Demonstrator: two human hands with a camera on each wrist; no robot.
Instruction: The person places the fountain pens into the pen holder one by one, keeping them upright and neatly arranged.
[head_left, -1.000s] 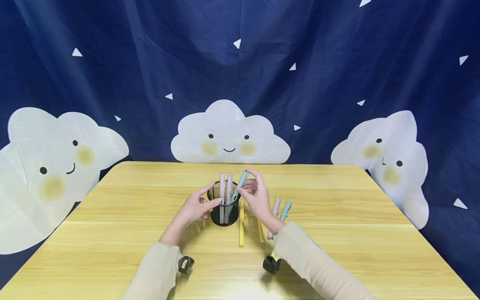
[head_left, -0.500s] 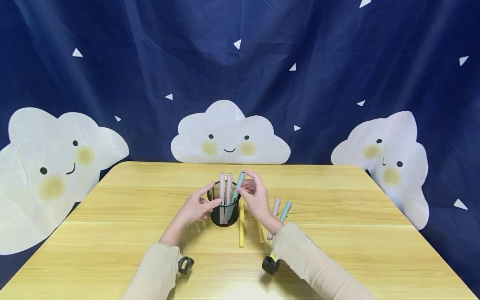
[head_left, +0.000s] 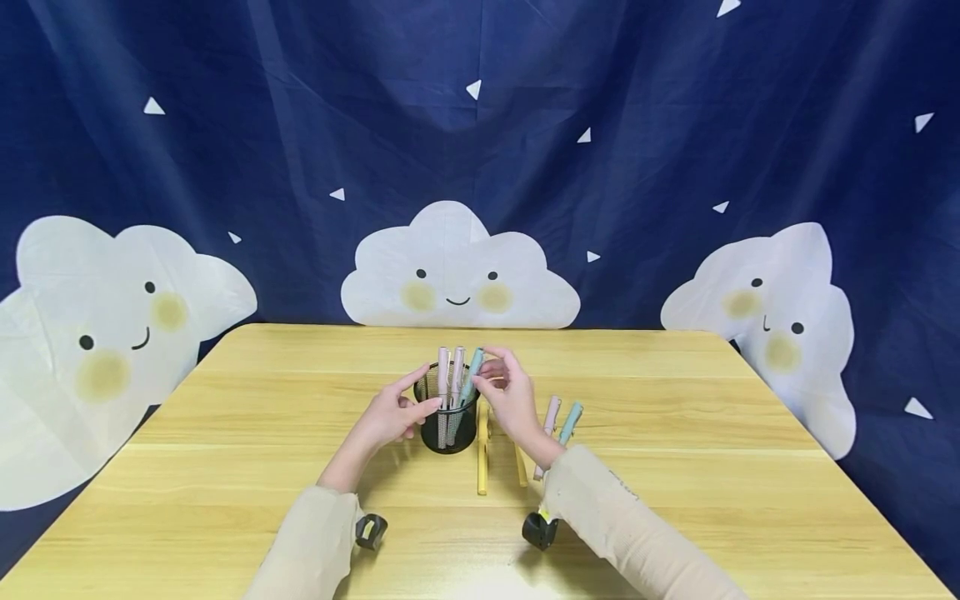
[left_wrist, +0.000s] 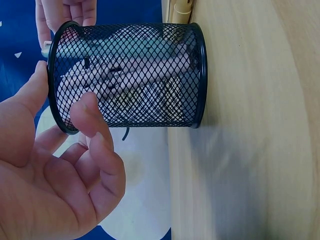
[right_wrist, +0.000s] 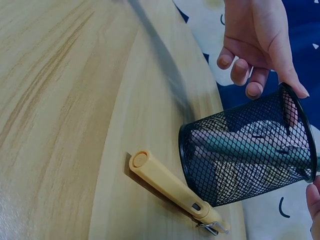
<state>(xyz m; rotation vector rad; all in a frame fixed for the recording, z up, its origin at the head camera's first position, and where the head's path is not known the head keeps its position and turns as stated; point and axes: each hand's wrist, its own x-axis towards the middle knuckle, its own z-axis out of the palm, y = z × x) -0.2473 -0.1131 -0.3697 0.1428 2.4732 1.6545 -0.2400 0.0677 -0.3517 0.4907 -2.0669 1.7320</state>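
A black mesh pen holder point(head_left: 448, 433) stands upright with two pale pink pens point(head_left: 443, 375) and a teal pen point(head_left: 473, 373) in it. My left hand point(head_left: 390, 414) holds the holder's rim at its left side between thumb and forefinger; in the left wrist view the other fingers of the left hand point(left_wrist: 75, 175) curl in front of the mesh. My right hand point(head_left: 512, 396) pinches the teal pen near its top, at the right of the rim. Through the mesh in the right wrist view, the teal pen point(right_wrist: 245, 148) lies slanted within the holder.
A yellow pen point(head_left: 482, 467) lies just right of the holder, with a second yellow pen point(head_left: 521, 467) beyond it. Another pink pen point(head_left: 551, 415) and a teal one point(head_left: 571, 422) lie partly under the right forearm. A dark blue cloud-print curtain point(head_left: 480, 150) hangs behind the wooden table point(head_left: 300, 375).
My right hand has lowered slightly and moved a little left, bringing the teal pen lower and more upright in the holder. The left hand has stayed at the rim.
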